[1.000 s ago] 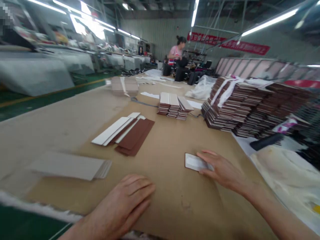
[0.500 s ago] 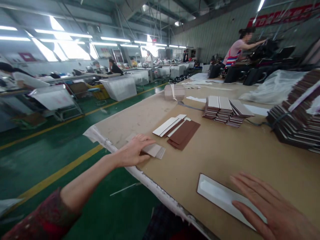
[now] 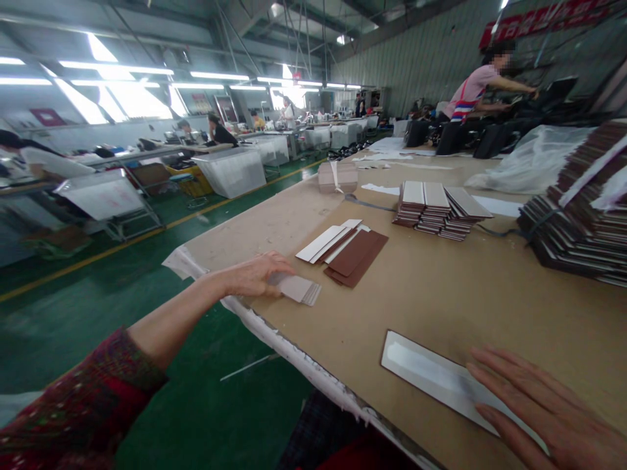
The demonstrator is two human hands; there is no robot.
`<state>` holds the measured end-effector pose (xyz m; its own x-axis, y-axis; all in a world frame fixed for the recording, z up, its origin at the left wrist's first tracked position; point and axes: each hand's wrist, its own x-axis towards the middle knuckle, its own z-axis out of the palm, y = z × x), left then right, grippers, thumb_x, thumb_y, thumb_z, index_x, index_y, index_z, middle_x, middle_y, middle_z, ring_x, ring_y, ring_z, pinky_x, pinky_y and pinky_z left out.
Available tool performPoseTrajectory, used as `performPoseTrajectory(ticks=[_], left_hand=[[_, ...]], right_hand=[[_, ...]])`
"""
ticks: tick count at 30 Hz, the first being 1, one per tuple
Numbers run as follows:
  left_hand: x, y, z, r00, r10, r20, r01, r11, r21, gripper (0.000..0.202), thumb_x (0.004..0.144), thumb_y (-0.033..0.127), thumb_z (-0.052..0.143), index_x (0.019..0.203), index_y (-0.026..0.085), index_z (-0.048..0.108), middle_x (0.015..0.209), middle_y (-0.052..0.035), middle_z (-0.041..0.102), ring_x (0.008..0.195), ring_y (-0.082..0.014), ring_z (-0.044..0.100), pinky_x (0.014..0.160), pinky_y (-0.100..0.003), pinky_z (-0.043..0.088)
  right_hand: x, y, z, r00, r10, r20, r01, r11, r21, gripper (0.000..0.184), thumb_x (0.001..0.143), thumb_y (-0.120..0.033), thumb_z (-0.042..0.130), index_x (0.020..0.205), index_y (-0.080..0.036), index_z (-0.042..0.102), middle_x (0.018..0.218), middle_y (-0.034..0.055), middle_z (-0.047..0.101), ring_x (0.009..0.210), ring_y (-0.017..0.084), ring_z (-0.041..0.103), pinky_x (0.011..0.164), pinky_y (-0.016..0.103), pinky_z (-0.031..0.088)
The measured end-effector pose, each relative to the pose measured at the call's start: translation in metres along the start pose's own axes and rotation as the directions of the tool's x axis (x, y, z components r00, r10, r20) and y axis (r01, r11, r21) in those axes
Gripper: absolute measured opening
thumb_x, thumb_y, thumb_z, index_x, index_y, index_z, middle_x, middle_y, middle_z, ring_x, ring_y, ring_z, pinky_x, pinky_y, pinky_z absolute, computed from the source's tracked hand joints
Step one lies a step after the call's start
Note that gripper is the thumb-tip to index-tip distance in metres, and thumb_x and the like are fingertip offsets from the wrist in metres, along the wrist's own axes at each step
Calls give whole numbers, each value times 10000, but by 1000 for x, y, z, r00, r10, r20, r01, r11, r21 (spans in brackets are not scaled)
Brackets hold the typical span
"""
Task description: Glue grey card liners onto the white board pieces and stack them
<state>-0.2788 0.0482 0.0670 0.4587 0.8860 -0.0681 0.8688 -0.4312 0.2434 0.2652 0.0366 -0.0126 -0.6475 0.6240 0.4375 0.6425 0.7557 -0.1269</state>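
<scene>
Long work table (image 3: 441, 307) covered in brown kraft paper, factory hall behind. Far right: big banded stack of brown-edged boards (image 3: 578, 222). Mid table: smaller stacks of the same boards (image 3: 438, 209). Nearer: loose fan of brown and white strips (image 3: 345, 248). A person in a pink top (image 3: 473, 88) works at the far end; not involved.

Left hand (image 3: 257, 274) is stretched out to the table's left edge, fingers curled over the near end of a small pile of grey card strips (image 3: 298, 287). Looks like a grip on the top pieces, thumb side hidden, so I can't tell how many are pinched.

Right hand (image 3: 543, 411) lies flat, fingers spread, pressing the near end of a long white-faced panel (image 3: 431, 378) that sits by the near table edge, just in front of the body.

To do this well, my read: peel one grey strip only, thumb the pile's edge so the rest stay down. Keep the right palm's weight on the panel so it doesn't skate on the paper. Lift the strip flat, no bending.
</scene>
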Motion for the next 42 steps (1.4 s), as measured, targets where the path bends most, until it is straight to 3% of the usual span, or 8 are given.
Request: performPoseTrajectory(ticks=[5,9,13,17,22,32,36,42], left_hand=[[-4,-1,-7,999,-35,-12,35,999,-35,509,803,403,701,1281,271,587,1338,-69,590,1236,-272,520,1065,-469,371],[-6,21,-20,995,-76,-58,77,997,14,460,836,400,666,1259,237,583,1268,-75,624,1170,-263,565,1029,-446,382],[10,78,-19,989,-15,-146,19,1000,24,430,826,372,664,1204,201,552,1194,-79,608,1095,-243,571,966,-404,422],[39,146,0,976,179,-123,-186,981,-55,373,842,326,637,1172,189,529,1116,-78,590,1013,-223,575,874,-362,469],[65,194,18,951,271,-146,-290,949,-128,329,830,292,648,1129,193,553,1024,-51,588,936,-208,582,791,-342,481],[85,212,37,923,346,-170,-368,921,-125,298,852,335,642,1101,183,582,1019,-45,611,952,-207,587,796,-339,466],[91,217,38,896,383,-224,-408,910,-74,438,867,442,668,1218,210,550,1137,-45,630,1054,-224,583,943,-414,418],[75,191,45,888,139,-438,-224,963,-148,688,865,441,672,1443,213,376,1450,-117,454,1336,-270,412,1120,-452,330]], right_hand=[[-8,11,5,993,-93,66,100,987,-122,600,919,-413,502,1505,-378,380,1485,-10,487,1268,341,552,942,515,551],[-2,4,1,995,-88,41,92,990,-105,565,932,-389,477,1491,-379,397,1475,-9,497,1261,343,556,938,535,559],[33,-42,-24,998,-27,-55,29,999,39,434,957,-365,492,1391,-357,510,1384,19,579,1231,282,584,974,459,568],[74,-85,-41,995,-65,-75,74,989,128,433,960,-354,544,1380,-260,502,1434,92,524,1311,288,505,1054,503,502],[79,-86,-38,996,-83,20,79,988,134,437,949,-283,569,1370,-184,508,1415,139,537,1291,289,516,1059,513,488],[56,-71,-45,999,-31,31,27,990,136,393,924,-191,571,1316,-165,572,1324,126,611,1195,259,589,1016,466,530],[49,-65,-49,1000,8,8,-9,989,147,420,913,-192,592,1332,-181,570,1334,106,610,1210,249,582,1034,445,518],[15,-27,-64,925,364,-105,-343,923,174,392,906,-370,642,1287,-275,622,1320,43,628,1197,256,599,1085,475,467]])
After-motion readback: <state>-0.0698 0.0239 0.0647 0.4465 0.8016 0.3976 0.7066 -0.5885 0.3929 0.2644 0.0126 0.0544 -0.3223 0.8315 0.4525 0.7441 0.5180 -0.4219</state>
